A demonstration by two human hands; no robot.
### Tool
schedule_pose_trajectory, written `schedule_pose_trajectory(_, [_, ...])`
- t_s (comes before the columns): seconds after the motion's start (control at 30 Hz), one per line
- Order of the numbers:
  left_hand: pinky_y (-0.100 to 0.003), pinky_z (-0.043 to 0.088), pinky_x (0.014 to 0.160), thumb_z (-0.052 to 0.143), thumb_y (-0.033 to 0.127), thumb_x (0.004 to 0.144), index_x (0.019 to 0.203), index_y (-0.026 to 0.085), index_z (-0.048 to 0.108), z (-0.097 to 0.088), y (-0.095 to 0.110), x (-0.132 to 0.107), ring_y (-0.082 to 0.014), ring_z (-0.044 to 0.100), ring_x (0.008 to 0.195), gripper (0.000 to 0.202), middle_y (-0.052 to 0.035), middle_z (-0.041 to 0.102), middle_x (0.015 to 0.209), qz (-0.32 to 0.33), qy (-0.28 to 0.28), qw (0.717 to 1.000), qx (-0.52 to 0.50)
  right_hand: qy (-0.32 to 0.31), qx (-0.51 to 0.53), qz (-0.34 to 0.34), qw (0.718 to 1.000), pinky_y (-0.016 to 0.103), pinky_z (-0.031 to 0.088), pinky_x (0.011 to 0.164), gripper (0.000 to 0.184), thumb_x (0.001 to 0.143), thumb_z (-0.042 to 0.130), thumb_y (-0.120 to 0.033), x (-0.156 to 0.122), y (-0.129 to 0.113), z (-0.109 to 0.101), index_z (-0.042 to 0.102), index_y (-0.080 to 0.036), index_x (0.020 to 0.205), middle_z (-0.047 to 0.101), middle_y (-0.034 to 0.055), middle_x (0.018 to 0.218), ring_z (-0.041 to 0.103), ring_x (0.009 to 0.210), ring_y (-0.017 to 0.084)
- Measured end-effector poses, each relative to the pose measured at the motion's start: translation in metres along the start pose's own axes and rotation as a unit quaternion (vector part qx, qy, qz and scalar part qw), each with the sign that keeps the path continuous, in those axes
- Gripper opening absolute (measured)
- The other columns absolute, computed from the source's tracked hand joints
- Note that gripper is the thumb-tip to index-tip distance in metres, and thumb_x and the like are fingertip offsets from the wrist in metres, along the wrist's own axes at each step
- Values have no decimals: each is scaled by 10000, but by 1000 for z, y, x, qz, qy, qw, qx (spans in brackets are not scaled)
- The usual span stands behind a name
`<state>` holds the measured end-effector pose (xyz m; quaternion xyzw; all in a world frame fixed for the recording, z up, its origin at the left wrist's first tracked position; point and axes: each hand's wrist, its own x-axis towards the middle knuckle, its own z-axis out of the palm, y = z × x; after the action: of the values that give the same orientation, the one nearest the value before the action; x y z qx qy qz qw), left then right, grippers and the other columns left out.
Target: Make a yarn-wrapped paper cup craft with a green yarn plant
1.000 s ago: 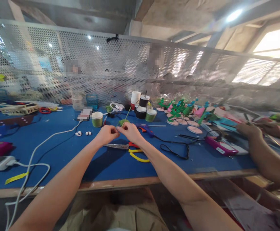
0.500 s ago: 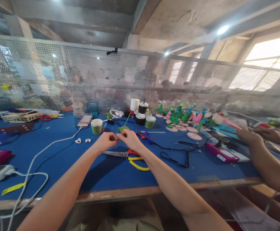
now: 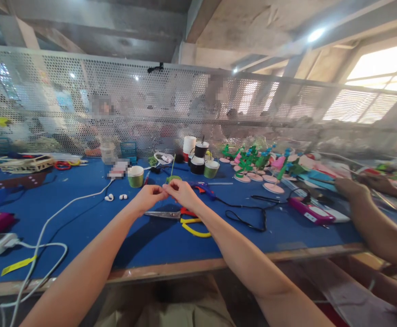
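Observation:
My left hand (image 3: 150,198) and my right hand (image 3: 182,192) meet at the fingertips above the table, both closed in a pinch. A thin green stem (image 3: 173,164) rises behind the fingers, and its lower end is hidden by them. Just beyond my right hand shows a green rounded piece (image 3: 174,178), partly covered; I cannot tell whether it joins the stem. Below my hands lie large scissors (image 3: 192,221) with red and yellow handles, blades pointing left. A blue glue gun (image 3: 203,190) rests right of my right hand.
A green-and-white cup (image 3: 136,177) stands beyond my left hand; stacked cups (image 3: 198,164) stand farther back. White earbuds (image 3: 109,197) and a white cable (image 3: 53,218) lie left. Green plant figures on pink discs (image 3: 273,187) stand right, near another person's arm (image 3: 365,213) and a purple power strip (image 3: 309,211).
The green stem has gone from slanting to nearly upright, and its top has shifted left. My fingertips have moved closer together. The view has shifted slightly.

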<state>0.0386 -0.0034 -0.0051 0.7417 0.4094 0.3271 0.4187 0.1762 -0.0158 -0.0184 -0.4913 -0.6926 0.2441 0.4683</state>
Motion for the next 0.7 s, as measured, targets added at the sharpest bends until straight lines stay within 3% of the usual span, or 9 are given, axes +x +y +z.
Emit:
schedule_pose_trajectory(0.13, [-205,212,424,555,385,601,557,140,533,-3,2,-1,-57,276,420,250,75,372,433,-4,-14,1000,-1,-28,21,-1,999,210,357,396,301,724,451,-456,0,1,-2,411,-192,585,465,-50,475,421,402,82])
schedule_pose_trajectory(0.47, [-217,329,553,575,299,592,630,124,606,-7,-1,3,-97,437,548,182,33,545,559,16,-9,1000,13,44,-21,4,999,229,305,497,255,685,529,-333,2,3,-4,397,-191,521,408,-53,478,380,487,95])
schedule_pose_trajectory(0.7, [-215,280,494,623,250,538,555,120,568,1,-5,5,-84,399,489,143,52,487,474,25,15,1000,-6,57,4,22,998,233,281,517,277,663,566,-279,1,2,-4,385,-183,477,384,-60,476,345,495,87])
